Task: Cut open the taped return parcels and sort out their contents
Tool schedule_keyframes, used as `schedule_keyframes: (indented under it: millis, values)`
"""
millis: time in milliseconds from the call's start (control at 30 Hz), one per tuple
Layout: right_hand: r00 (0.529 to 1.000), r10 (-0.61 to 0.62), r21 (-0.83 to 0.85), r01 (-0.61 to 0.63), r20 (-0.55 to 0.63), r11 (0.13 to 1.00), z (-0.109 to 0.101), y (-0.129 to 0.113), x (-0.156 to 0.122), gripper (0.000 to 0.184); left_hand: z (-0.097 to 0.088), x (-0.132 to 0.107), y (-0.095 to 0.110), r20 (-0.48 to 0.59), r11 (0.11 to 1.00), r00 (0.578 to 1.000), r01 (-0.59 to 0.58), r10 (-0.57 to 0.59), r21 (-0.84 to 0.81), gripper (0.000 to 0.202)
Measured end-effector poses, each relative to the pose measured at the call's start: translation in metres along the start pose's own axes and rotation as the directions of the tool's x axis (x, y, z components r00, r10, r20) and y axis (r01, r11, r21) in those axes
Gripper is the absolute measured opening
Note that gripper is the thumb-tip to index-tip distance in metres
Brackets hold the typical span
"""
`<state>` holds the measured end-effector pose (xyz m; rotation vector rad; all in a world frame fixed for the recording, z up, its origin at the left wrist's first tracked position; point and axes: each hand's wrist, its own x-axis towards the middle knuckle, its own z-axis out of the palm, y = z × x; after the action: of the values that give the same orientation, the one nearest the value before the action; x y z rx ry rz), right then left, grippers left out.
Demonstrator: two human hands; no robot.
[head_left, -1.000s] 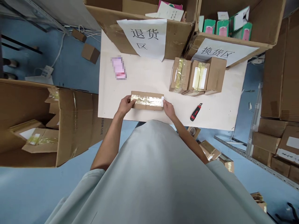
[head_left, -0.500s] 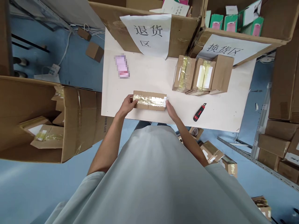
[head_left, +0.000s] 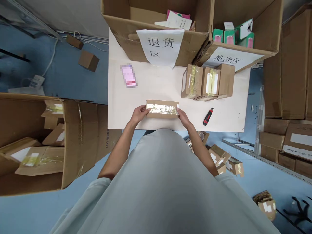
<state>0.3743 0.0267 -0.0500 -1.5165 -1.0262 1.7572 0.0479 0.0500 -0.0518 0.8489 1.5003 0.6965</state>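
Note:
A small taped cardboard parcel [head_left: 162, 108] lies near the front edge of the white table [head_left: 151, 84]. My left hand [head_left: 139, 114] grips its left end with curled fingers. My right hand [head_left: 183, 116] holds its right end, where a white label edge shows. A red and black utility knife [head_left: 208, 116] lies on the table to the right of my right hand, apart from it.
Three taped parcels [head_left: 207, 82] stand at the back right. Two big open cartons with paper signs [head_left: 161, 47] sit along the table's far edge. A large carton of parcels [head_left: 48, 143] stands on the floor at left; small parcels [head_left: 219, 156] lie on the floor at right.
Both hands keep hold of the parcel's ends. The white label now shows less on the parcel's top. My head view has shifted slightly.

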Motion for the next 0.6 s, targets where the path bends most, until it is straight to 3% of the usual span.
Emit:
schedule_keyframes:
  millis: [100,233,433,600]
  values:
    - [0.999,-0.033,-0.012,0.032,-0.018,0.999,-0.002,-0.003,-0.006,0.082,-0.008,-0.005,-0.002,0.104,0.998,0.993,-0.056,0.059,-0.029,0.074]
    - [0.993,-0.105,-0.087,0.101,-0.047,0.991,-0.002,0.007,-0.015,0.084,-0.013,-0.015,-0.016,0.033,0.993,0.992,-0.119,0.119,-0.004,0.064]
    - [0.992,-0.084,-0.134,0.071,-0.098,0.988,0.007,0.04,-0.021,0.103,-0.008,-0.028,-0.044,0.015,0.999,1.0,0.007,-0.008,0.041,0.056]
    - [0.994,-0.04,-0.142,0.025,-0.101,0.989,0.013,0.053,-0.019,0.115,-0.003,-0.029,-0.053,0.03,0.998,0.998,0.045,-0.046,0.054,0.054]
